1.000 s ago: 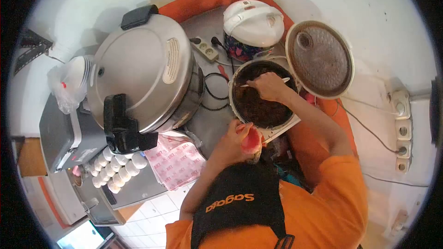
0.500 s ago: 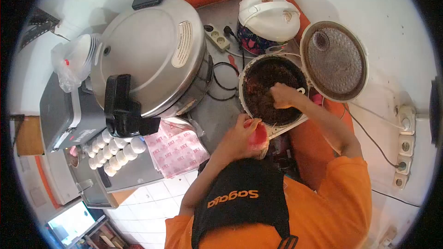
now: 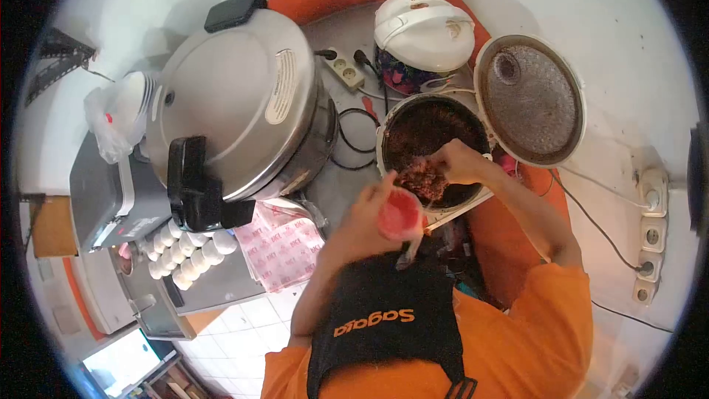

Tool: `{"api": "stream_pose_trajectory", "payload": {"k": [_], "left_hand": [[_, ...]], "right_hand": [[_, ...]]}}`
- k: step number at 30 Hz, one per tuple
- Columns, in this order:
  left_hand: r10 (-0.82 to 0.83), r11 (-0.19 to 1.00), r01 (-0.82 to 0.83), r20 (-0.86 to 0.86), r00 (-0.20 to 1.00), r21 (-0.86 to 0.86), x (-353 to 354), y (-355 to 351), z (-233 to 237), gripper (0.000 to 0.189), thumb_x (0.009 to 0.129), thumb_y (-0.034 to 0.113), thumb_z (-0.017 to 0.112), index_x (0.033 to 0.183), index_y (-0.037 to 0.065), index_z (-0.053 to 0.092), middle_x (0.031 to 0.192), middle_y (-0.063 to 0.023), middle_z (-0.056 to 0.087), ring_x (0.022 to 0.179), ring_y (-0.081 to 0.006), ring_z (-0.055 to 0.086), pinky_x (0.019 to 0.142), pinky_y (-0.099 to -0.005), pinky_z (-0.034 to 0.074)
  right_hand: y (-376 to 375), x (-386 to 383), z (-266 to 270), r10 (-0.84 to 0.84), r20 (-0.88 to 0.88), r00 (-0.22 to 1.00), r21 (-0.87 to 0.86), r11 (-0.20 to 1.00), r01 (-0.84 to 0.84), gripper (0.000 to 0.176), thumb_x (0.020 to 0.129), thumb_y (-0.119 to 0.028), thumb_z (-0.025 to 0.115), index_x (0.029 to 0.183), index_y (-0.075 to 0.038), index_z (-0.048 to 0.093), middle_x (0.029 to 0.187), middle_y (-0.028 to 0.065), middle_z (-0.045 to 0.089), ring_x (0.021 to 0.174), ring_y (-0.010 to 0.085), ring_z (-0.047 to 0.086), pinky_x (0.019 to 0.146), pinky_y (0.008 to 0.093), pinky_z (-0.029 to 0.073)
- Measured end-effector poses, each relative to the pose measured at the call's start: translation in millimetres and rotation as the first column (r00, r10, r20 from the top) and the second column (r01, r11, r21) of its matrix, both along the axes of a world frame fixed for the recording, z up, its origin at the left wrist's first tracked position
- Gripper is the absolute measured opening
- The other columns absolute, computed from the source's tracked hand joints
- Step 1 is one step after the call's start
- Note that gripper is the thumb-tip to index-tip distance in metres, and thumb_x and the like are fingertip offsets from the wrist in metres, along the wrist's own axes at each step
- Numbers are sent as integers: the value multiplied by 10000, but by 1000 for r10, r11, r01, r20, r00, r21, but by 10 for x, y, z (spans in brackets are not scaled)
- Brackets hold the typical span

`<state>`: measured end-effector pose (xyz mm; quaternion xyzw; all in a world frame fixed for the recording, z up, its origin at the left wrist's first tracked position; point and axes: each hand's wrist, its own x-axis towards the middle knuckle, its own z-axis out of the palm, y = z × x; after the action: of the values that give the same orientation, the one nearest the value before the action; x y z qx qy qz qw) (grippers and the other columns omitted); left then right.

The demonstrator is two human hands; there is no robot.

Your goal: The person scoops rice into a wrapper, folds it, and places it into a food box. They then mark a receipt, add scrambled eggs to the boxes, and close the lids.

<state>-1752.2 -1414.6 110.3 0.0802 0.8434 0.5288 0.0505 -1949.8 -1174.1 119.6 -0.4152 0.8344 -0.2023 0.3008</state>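
My left hand (image 3: 367, 210), slightly blurred, is wrapped round a pink-red plastic cup (image 3: 402, 214), its mouth tilted toward the cooker pot. Dark brown, shredded-looking food lies in the round cooker pot (image 3: 399, 122) in front of me. Over the pot's near side, my right hand (image 3: 464, 162) is closed on what appears to be a spoon, mostly hidden by the fingers and food. A heaped clump of reddish-brown food (image 3: 423, 179) sits in front of the right fingers, close to the cup's rim but apart from it.
The pot's open lid (image 3: 533, 103) stands at right. Behind is a white-topped rice cooker (image 3: 425, 33); a large steel cooker (image 3: 229, 96) fills the left. Printed wrapping paper (image 3: 279, 245), white rolled items (image 3: 185, 255), a power strip (image 3: 347, 70) and cables lie around.
My right hand has come up and nearer from deep in the pot, bringing a clump of food. The cup in my left hand has tipped so its inside shows.
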Motion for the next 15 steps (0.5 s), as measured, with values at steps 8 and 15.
{"api": "stream_pose_trajectory", "payload": {"k": [8,15], "left_hand": [[16,945,-47,-101,995,-323,-920,189,571,1300,676,316,950,1639,-47,156,1258,-206,663,1196,-409,631,1003,-482,534],[145,935,-178,128,981,306,-1267,582,28,1065,635,71,962,1516,-42,374,1194,-184,690,1026,-242,725,903,-341,592]], "right_hand": [[228,-55,736,-307,-128,943,-131,948,291,419,823,-13,664,1235,-32,738,904,246,734,803,409,722,770,441,566],[240,648,710,-272,-382,883,-246,951,186,514,894,-43,597,1400,-132,622,1080,163,749,1073,373,689,891,472,586]]}}
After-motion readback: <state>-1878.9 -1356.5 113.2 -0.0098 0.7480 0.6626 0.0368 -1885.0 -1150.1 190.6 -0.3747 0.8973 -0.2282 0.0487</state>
